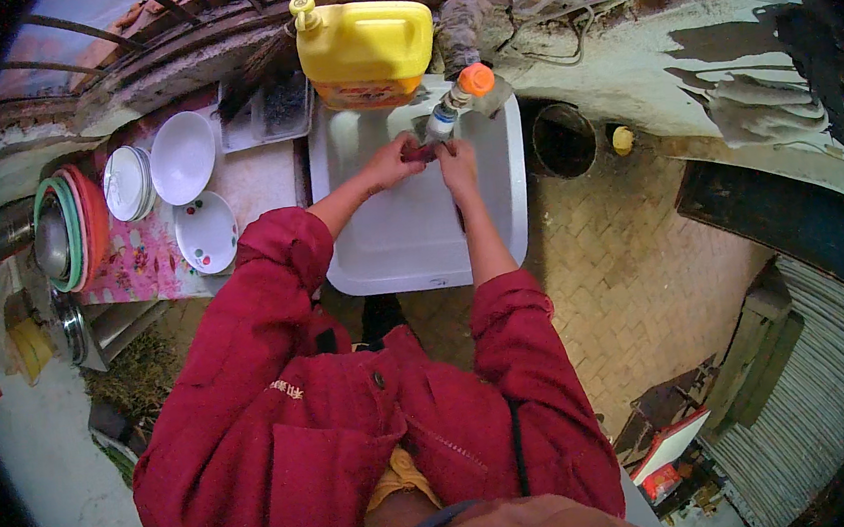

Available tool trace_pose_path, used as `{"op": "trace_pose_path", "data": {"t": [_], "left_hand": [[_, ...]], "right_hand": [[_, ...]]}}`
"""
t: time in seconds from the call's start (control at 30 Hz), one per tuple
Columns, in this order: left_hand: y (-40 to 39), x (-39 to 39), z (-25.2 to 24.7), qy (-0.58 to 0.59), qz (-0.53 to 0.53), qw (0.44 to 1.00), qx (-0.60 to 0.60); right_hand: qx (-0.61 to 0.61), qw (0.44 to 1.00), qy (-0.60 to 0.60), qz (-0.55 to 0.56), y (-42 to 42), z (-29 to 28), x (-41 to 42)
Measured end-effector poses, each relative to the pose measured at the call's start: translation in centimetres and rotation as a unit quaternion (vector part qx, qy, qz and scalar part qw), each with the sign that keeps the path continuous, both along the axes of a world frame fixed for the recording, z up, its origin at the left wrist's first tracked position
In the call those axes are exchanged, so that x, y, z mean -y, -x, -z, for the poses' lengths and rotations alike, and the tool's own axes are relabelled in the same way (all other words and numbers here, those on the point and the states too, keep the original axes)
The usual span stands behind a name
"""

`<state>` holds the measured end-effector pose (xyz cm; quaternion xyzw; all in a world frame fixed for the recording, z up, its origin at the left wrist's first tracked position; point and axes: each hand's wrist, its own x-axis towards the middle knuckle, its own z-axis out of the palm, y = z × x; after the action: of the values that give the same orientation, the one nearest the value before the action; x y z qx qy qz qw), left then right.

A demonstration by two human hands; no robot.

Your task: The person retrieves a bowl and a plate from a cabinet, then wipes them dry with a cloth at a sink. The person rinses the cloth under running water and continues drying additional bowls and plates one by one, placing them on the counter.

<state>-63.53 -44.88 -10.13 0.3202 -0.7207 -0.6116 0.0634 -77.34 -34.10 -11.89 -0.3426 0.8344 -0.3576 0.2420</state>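
Observation:
Both hands are over a white sink basin (pixel 399 258), just under a faucet (pixel 443 117) with an orange knob (pixel 476 79). My left hand (pixel 389 162) grips one end of a small dark reddish item (pixel 420 154), whose kind I cannot tell. At its other end is my right hand (pixel 457 162), with the fingers bent against it; the fingertips are partly hidden. A yellow plastic jug (pixel 365 46) with a capped spout stands at the back rim of the basin.
Left of the basin, a table with a pink patterned cover (pixel 144 269) holds stacked white plates (pixel 127 184), a white bowl (pixel 184 158), a patterned dish (pixel 206 233), nested colored basins (pixel 91 225) and a clear tray (pixel 282 110). A dark bucket (pixel 564 142) stands right of the basin.

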Motion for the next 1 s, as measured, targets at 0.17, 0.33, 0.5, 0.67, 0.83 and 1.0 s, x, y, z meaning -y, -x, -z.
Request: {"op": "trace_pose_path", "data": {"t": [0.17,0.33,0.5,0.67,0.83,1.0], "left_hand": [[0.0,2.2,1.9,0.008,-0.019,1.0,0.01],[-0.2,1.9,-1.2,0.251,0.015,0.955,0.157],[0.4,1.2,-1.2,0.138,-0.027,0.982,0.128],[2.0,-2.1,-2.4,-0.156,-0.084,0.983,0.052],[0.5,-2.6,-0.2,-0.27,-0.147,0.951,-0.038],[-0.1,-1.2,3.8,-0.557,-0.2,0.805,-0.043]], "right_hand": [[0.114,0.992,0.054,0.029,-0.1,-0.3,-0.2],[-0.02,1.0,0.014,0.0,-0.8,-2.0,-0.6],[-0.033,0.999,-0.015,0.008,-1.1,-2.4,-1.0],[0.209,0.966,0.145,0.05,-2.6,2.8,-1.3],[0.144,0.989,-0.034,-0.014,-2.3,0.0,-1.2],[0.018,0.989,0.101,-0.109,-6.0,-3.2,-1.0]]}}
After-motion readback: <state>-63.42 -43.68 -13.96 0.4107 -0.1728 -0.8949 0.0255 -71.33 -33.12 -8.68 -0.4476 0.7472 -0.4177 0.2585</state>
